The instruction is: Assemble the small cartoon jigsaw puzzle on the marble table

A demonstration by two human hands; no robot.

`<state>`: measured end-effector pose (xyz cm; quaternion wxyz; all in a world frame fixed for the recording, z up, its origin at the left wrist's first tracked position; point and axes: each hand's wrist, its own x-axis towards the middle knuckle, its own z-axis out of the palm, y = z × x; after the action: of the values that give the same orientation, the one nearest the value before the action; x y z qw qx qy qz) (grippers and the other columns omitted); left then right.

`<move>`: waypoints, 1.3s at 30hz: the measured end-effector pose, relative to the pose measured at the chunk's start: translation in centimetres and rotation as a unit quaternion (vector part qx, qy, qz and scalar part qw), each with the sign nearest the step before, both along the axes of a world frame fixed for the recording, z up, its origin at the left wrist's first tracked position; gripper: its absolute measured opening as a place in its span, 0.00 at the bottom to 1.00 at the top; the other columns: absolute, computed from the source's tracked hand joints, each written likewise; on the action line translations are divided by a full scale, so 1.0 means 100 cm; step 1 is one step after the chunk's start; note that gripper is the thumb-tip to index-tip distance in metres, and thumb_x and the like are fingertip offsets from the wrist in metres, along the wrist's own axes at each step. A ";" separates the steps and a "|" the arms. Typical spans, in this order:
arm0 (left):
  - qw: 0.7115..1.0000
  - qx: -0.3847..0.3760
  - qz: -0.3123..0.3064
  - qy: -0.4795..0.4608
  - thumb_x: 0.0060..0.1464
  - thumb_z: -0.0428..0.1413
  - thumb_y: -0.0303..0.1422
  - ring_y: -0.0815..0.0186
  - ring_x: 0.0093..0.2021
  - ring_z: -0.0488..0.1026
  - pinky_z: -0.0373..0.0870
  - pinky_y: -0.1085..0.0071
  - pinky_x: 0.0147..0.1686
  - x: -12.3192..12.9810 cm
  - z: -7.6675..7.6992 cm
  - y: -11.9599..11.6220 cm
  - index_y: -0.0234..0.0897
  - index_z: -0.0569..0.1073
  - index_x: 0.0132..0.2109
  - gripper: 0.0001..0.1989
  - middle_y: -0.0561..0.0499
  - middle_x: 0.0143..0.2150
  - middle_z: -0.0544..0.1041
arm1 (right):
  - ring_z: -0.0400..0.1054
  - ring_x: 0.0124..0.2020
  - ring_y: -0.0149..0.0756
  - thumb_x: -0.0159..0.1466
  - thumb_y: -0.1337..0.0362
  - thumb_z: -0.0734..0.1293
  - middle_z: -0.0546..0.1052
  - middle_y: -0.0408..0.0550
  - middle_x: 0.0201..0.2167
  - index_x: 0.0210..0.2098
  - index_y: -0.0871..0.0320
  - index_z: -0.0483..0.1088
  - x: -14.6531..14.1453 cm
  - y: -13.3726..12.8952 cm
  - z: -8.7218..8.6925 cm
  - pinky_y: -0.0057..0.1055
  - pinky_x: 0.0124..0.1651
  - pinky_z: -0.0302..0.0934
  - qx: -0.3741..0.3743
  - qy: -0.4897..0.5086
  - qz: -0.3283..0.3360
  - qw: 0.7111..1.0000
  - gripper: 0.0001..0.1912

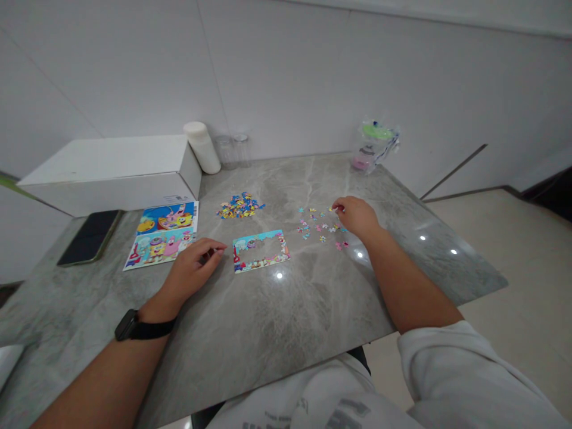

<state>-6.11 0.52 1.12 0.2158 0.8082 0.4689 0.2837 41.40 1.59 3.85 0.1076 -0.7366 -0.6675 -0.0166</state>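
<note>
A partly assembled puzzle (261,261) lies flat on the grey table, its border joined around a gap in the middle. My left hand (195,266) rests just left of it, fingers curled and thumb near the index finger; whether a piece is between them is too small to tell. Over the scattered loose pieces (322,228) on the right, my right hand (356,217) pinches at the upper edge of the group, around something too small to make out. A heap of mixed puzzle pieces (241,206) sits behind the puzzle. The printed picture sheet (165,234) lies beyond my left hand.
A black phone (90,237) lies at the left, before a white box (116,173). Next to the box stand a white bottle (203,149) and two clear glasses (241,151). A plastic-wrapped cup with a green top (372,146) stands at the back right, near the table's edge.
</note>
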 end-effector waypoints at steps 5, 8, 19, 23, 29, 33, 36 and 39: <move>1.000 -0.002 -0.002 0.002 0.67 0.54 0.48 0.60 0.40 0.77 0.71 0.66 0.38 0.000 0.000 0.000 0.40 0.81 0.47 0.19 0.46 0.44 0.82 | 0.74 0.49 0.46 0.71 0.64 0.65 0.82 0.55 0.48 0.50 0.54 0.82 -0.002 0.008 -0.010 0.38 0.53 0.66 0.019 0.017 0.017 1.000 0.14; 1.000 -0.004 -0.004 0.008 0.67 0.54 0.48 0.60 0.41 0.77 0.72 0.66 0.39 0.000 0.001 0.001 0.40 0.81 0.48 0.19 0.46 0.45 0.83 | 0.74 0.51 0.45 0.72 0.65 0.64 0.81 0.55 0.50 0.52 0.55 0.81 -0.006 0.012 -0.018 0.37 0.56 0.65 0.019 0.011 0.052 0.998 0.15; 1.000 0.005 -0.024 0.005 0.68 0.54 0.46 0.61 0.40 0.76 0.71 0.66 0.39 -0.001 -0.004 0.004 0.40 0.81 0.49 0.17 0.47 0.44 0.82 | 0.70 0.56 0.49 0.74 0.68 0.61 0.78 0.56 0.57 0.63 0.50 0.78 -0.021 0.018 -0.038 0.41 0.56 0.62 -0.025 -0.021 0.103 0.994 0.23; 0.999 0.004 -0.031 0.008 0.69 0.55 0.44 0.61 0.40 0.76 0.70 0.66 0.39 -0.003 -0.009 0.005 0.40 0.81 0.50 0.16 0.47 0.45 0.82 | 0.70 0.56 0.49 0.73 0.67 0.62 0.78 0.56 0.57 0.60 0.50 0.79 -0.022 0.018 -0.040 0.42 0.56 0.61 -0.017 -0.017 0.102 0.994 0.21; 0.999 0.006 -0.032 0.015 0.69 0.54 0.44 0.62 0.39 0.75 0.70 0.66 0.39 -0.002 -0.007 0.004 0.40 0.81 0.50 0.16 0.47 0.44 0.82 | 0.71 0.54 0.49 0.73 0.62 0.65 0.80 0.57 0.53 0.54 0.54 0.81 -0.021 0.019 -0.040 0.42 0.56 0.62 0.012 0.000 0.100 0.995 0.16; 0.999 0.004 -0.031 0.011 0.69 0.54 0.44 0.62 0.39 0.76 0.70 0.66 0.39 0.000 -0.005 0.003 0.40 0.81 0.48 0.16 0.47 0.44 0.82 | 0.71 0.52 0.50 0.73 0.59 0.65 0.80 0.57 0.52 0.55 0.53 0.81 -0.025 0.023 -0.042 0.42 0.55 0.61 0.021 -0.005 0.081 0.996 0.17; 1.000 0.001 -0.029 0.007 0.68 0.54 0.44 0.62 0.38 0.76 0.70 0.67 0.38 0.000 -0.005 0.003 0.39 0.81 0.48 0.16 0.47 0.44 0.82 | 0.72 0.51 0.49 0.72 0.59 0.66 0.81 0.57 0.50 0.52 0.53 0.83 -0.027 0.026 -0.043 0.42 0.54 0.62 0.019 -0.005 0.076 0.997 0.15; 1.000 0.002 -0.030 0.004 0.68 0.54 0.44 0.62 0.39 0.76 0.70 0.67 0.38 0.000 -0.004 0.003 0.39 0.81 0.48 0.16 0.47 0.43 0.82 | 0.72 0.50 0.48 0.70 0.60 0.68 0.81 0.55 0.47 0.47 0.53 0.83 -0.027 0.028 -0.043 0.40 0.53 0.62 0.017 0.016 0.071 0.997 0.12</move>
<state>-6.07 0.77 0.75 0.2206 0.8237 0.4446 0.2743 38.75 4.42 -0.49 0.1315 -0.6859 -0.7157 -0.0087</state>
